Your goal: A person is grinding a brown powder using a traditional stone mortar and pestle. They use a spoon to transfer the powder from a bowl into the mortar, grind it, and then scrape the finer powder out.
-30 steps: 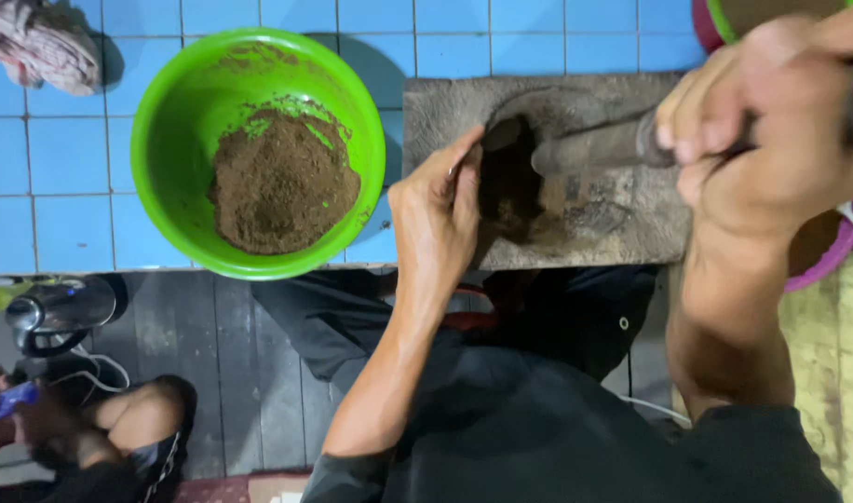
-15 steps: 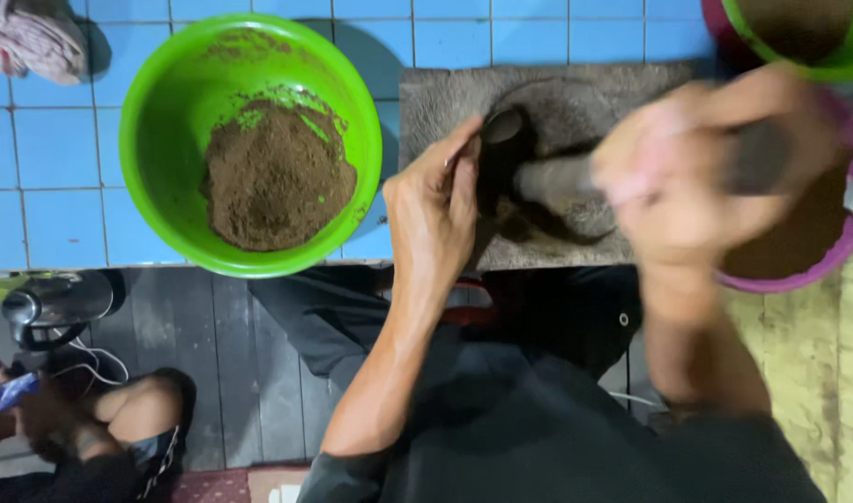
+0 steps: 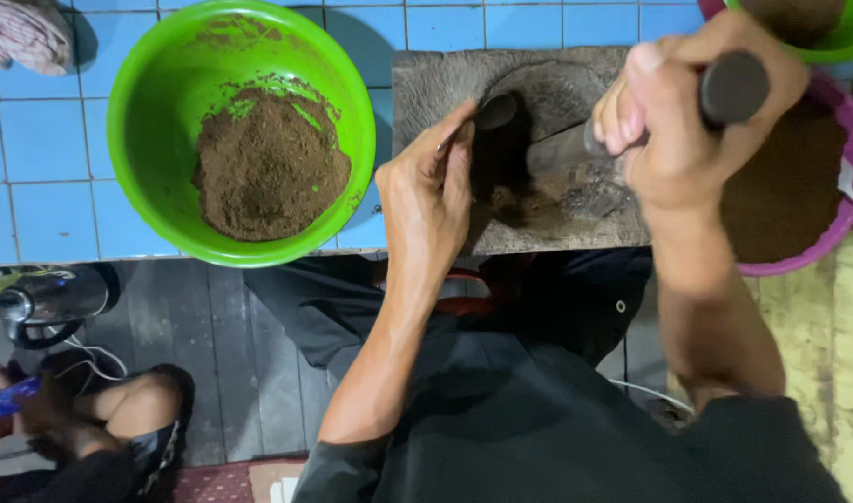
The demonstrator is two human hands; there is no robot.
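The person sits w/ a grey stone slab [image 3: 445,84] on the blue tiled counter [image 3: 45,140], and both hands work over its dark hollow. The right hand [image 3: 687,121] is clamped in a full fist round a dark pestle [image 3: 732,86]; only the round butt end shows above the fist, and the shaft [image 3: 557,147] comes out below the fingers. The long axis of the pestle runs on a slant, from the butt at upper right down toward lower left, so its working end points into the hollow, where a little brown powder [image 3: 515,197] lies. This end is partly in shadow and blurred, so contact w/ the stone cannot be told for sure. The left hand [image 3: 428,191] is at the left edge of the hollow, fingers together, closed on the handle of a metal spoon [image 3: 494,112], whose bowl lies up at the top rim of the hollow. So the powder lies between the two hands, just right of the left hand and nearer to it than to the right fist. The left forearm comes up nearly straight from the body; the right wrist is bent, approx. over the slab's right edge. Left of the slab stands a green bowl [image 3: 147,93] w/ brown powder, and at right a purple bowl [image 3: 850,158], also w/ powder.
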